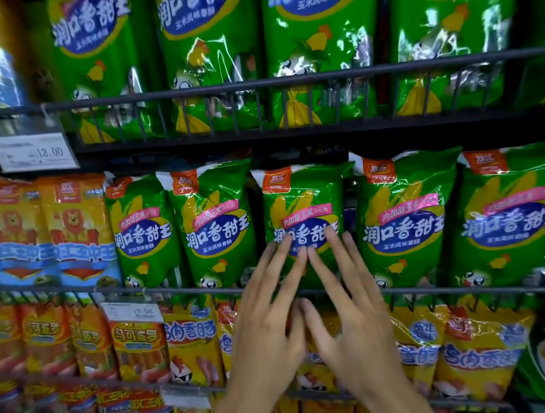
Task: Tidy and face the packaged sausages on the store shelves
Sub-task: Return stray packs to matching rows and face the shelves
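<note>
We see the middle green sausage pack (301,210) standing upright on the middle shelf, third in a row of five like it, and both our hands are laid flat against its front. The left hand (266,321) and the right hand (353,319) have their fingers straight and spread wide, holding nothing; the fingertips rest on the pack's blue label, and the two thumbs meet just below it. The lower part of the pack is hidden behind our fingers and the wire rail (441,287) that runs across the shelf front.

To the left of our fingers stand two more green packs (216,225), then orange packs (74,223) with a lion figure. To the right stand the last two green packs (404,222) of the row (the far one blurs toward the edge). Above our fingers, the top shelf (285,80) holds larger green packs (321,43) whose tops are cut off by the frame, with a price tag (33,152) reading 12.00 hanging at its left end. Below our wrists, yellow packs (191,346) fill the lower shelf; a second price tag (134,311) there is too blurred to read surely. The left edge and bottom corner are smeared, and we cannot make out the goods there.
</note>
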A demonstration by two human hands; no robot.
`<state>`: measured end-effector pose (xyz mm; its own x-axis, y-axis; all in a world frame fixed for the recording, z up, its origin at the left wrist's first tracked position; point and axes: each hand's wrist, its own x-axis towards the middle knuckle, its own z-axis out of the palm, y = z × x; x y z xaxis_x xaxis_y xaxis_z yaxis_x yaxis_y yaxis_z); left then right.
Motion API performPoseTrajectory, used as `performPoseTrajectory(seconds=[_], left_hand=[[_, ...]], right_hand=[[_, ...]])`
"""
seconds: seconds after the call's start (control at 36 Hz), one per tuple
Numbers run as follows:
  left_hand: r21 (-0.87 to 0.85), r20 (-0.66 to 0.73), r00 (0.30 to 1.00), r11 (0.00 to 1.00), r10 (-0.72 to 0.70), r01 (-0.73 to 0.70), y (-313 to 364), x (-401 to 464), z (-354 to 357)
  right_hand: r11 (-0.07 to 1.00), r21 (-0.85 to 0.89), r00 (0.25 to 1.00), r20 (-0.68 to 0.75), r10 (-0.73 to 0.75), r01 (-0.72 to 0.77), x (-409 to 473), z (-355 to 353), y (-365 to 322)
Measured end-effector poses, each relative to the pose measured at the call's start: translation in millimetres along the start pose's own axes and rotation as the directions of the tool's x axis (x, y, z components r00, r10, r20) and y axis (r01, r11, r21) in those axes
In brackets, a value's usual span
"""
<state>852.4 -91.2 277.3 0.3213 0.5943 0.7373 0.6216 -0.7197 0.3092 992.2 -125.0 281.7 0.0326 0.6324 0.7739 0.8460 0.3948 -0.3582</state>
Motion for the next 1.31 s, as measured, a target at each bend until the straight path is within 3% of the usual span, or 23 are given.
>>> performPoseTrajectory(seconds=[0.22, 0.36, 0.44, 0.56, 0.75, 0.92, 1.11, 1.31], left_hand=[[-0.004, 0.104, 0.992, 0.997, -0.073, 0.073, 1.9, -3.6, -25.2], [-0.092, 0.001, 0.965, 0.961, -0.262, 0.261, -16.2, -18.1, -55.2], [-0.179, -0.059, 0.93, 0.92, -0.363, 0.348, -34.4, -23.9, -70.9], [-0.272, -0.042, 0.898, 0.869, -0.439, 0.413, -61.4, -26.1, -85.0], [-0.337, 0.074, 0.944, 0.883, -0.321, 0.326, -103.8, -15.9, -104.1], [-0.346, 0.165, 0.967, 0.906, -0.195, 0.242, -118.9, -17.4, -107.2], [-0.319, 0.228, 0.961, 0.92, -0.158, 0.227, -117.9, -14.2, -109.0], [-0.383, 0.204, 0.972, 0.904, -0.116, 0.189, -109.5, -7.0, -109.4]], right_hand=[[0.998, 0.044, 0.997, 0.066, 0.038, -0.041, -0.7, -9.6, -8.9], [0.979, 0.17, 0.993, 0.032, 0.11, -0.114, -7.5, -17.9, -24.1], [0.977, 0.196, 0.996, 0.014, 0.083, -0.084, -14.5, -17.4, -35.4], [0.971, 0.228, 0.997, 0.045, 0.065, -0.074, -12.0, -3.2, -57.1], [0.94, 0.169, 0.955, 0.032, 0.296, -0.297, 18.5, 50.1, -93.7], [0.906, -0.026, 0.907, -0.027, 0.421, -0.421, 31.1, 79.5, -107.7], [0.885, -0.083, 0.889, -0.055, 0.455, -0.458, 49.1, 84.0, -109.6], [0.906, 0.013, 0.868, -0.284, 0.408, -0.422, 53.1, 79.4, -105.6]])
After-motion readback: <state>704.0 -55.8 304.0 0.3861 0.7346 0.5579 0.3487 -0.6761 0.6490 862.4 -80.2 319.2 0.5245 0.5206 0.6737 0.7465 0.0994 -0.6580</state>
